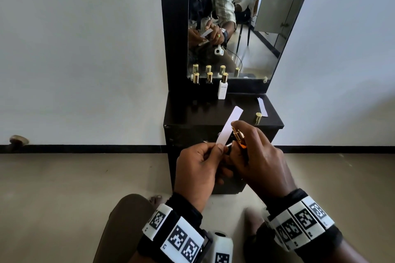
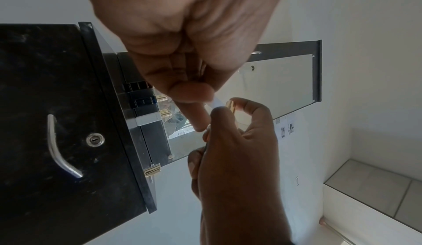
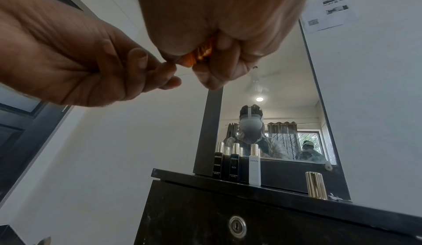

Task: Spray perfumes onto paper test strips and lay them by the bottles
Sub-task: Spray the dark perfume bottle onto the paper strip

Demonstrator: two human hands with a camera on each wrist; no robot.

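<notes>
My left hand (image 1: pixel 210 151) pinches the lower end of a white paper test strip (image 1: pixel 229 126), which slants up to the right in front of the dark dresser. My right hand (image 1: pixel 245 145) grips a small orange perfume bottle (image 1: pixel 240 137) with a gold spray head, its forefinger on top, the nozzle close to the strip. In the right wrist view the orange bottle (image 3: pixel 200 54) shows inside the curled fingers. The bottle's gold cap (image 1: pixel 258 118) stands on the dresser top (image 1: pixel 192 113). Another strip (image 1: pixel 262 107) lies at the right rear.
Two dark bottles (image 3: pixel 217 164) and a white bottle (image 1: pixel 222 88), all gold-capped, stand in a row below the mirror (image 1: pixel 235 28). The dresser front has a metal handle (image 2: pixel 59 146) and a keyhole (image 2: pixel 94 139). My knees are over the beige floor.
</notes>
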